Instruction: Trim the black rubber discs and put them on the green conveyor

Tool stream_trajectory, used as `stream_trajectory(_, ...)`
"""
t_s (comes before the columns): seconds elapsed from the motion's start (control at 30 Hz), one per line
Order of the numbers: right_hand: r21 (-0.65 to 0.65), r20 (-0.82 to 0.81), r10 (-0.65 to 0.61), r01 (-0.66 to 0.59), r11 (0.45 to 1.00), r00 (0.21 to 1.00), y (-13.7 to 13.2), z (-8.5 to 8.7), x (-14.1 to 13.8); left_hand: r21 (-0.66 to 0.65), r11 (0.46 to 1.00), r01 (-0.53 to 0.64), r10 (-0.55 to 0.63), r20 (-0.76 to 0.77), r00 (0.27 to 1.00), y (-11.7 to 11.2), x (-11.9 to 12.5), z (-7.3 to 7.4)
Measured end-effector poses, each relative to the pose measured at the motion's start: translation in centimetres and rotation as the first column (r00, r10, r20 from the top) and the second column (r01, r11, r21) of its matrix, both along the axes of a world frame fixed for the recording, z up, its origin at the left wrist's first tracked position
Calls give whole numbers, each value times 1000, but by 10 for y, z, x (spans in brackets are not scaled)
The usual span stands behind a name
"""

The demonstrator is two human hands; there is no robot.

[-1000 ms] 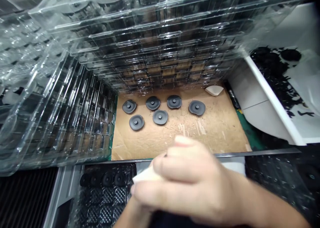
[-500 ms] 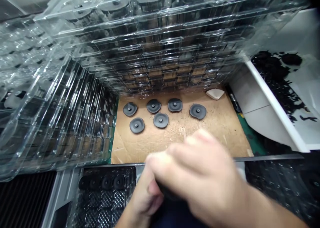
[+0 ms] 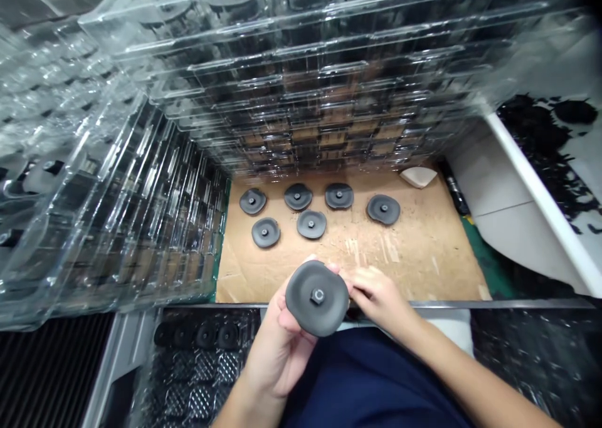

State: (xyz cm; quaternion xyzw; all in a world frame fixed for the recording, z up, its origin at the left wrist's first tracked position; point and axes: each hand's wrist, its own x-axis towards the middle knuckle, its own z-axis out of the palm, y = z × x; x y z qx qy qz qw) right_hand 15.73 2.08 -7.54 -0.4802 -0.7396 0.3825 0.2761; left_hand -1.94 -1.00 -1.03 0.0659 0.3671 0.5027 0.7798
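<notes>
My left hand (image 3: 286, 346) holds up a dark grey rounded disc (image 3: 305, 306) with a small raised hub at its centre; the fingers wrap under and around its edge. At the disc's right edge is my right hand (image 3: 383, 299), its fingers curled together. A dark bit shows between those fingers, too small to make out. Beyond the hands, several similar discs (image 3: 311, 225) lie hub-up in two loose rows on a sheet of cardboard (image 3: 414, 259).
Tall stacks of clear plastic trays (image 3: 329, 89) stand at the back and left. To the right, a white bin (image 3: 540, 190) contains loose black pieces. A pale wedge-shaped piece (image 3: 418, 177) lies at the cardboard's back right. A tray with dark discs (image 3: 205, 335) sits at lower left.
My hands were close together and blurred, the right one in front. Now the right has drawn back to the disc's right edge, and the disc faces up in my left hand.
</notes>
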Motion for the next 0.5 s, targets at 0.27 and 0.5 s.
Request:
stream_trajectory(0.27,288,-213,-84,145,947,973,7,106,-21,-4,1000,-27,27,-25,999,3,13,8)
stream_trajectory(0.5,217,-105,132,-106,970,986,9,116,-34,-33,999,-43,40,-70,997,4,15,10)
